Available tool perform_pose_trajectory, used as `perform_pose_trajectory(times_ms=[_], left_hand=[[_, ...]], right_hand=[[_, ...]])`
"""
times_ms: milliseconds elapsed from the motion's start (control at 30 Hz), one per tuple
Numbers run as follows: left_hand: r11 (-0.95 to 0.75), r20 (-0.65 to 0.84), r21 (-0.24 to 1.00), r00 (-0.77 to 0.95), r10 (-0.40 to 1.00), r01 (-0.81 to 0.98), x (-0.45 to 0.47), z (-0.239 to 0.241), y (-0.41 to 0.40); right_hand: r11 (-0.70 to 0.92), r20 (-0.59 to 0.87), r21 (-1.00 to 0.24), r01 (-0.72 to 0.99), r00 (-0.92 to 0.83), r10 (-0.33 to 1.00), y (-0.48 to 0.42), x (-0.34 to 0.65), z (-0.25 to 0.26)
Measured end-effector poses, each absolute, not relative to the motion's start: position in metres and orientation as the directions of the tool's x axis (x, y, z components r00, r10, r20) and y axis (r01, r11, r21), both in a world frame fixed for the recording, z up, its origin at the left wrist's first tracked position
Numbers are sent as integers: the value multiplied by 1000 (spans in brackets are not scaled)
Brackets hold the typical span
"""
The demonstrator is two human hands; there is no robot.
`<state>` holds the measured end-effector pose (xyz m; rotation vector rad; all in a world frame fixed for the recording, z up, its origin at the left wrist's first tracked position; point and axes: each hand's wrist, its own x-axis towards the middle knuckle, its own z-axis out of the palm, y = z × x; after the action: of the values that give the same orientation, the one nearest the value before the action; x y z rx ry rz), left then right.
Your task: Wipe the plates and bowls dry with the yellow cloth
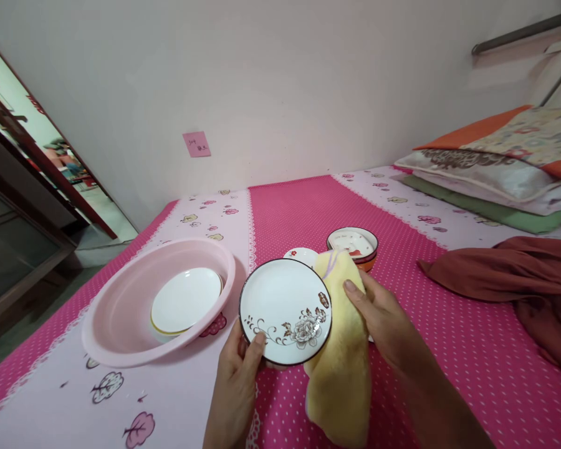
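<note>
My left hand (239, 368) grips a white plate (280, 299) by its lower left edge, thumb on the face. A dark rim and a brown flower pattern mark this plate, which is tilted toward me. In my right hand (378, 312) is a yellow towel (341, 362), pinched near its top and hanging down beside the plate's right edge. Whether the cloth touches the plate's back cannot be seen. Behind the towel stand stacked bowls (353, 242), partly covered by it. Another white dish with a red flower (300, 254) shows just past the held plate.
To the left, a pink basin (103, 330) holds white plates (187, 299). Folded bedding and cushions (495, 162) are piled at the right, with a reddish-brown cloth (509, 268) nearer. A pink note (197, 144) is on the wall behind the pink patterned bed cover (294, 212).
</note>
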<state>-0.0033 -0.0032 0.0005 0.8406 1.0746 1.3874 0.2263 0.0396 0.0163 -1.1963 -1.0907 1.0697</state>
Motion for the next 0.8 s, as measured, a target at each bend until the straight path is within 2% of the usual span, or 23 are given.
perform_pose_trajectory(times_ms=[233,467,600,800], left_hand=[[71,-129,920,-128,983,-386,-1,6,-4],[55,-106,939,-135,985,-340,-9,-1,-3],[31,-82,956,-164,983,-293,-13,-8,-1],[33,-87,946,-155,984,-323,-13,-7,0]], right_hand=[[80,90,-993,83,124,988,41,220,11],[9,4,-994,-112,44,999,40,212,4],[-13,-15,-996,-93,15,1000,42,210,-3],[-58,-57,-989,-136,-5,998,40,206,-1]])
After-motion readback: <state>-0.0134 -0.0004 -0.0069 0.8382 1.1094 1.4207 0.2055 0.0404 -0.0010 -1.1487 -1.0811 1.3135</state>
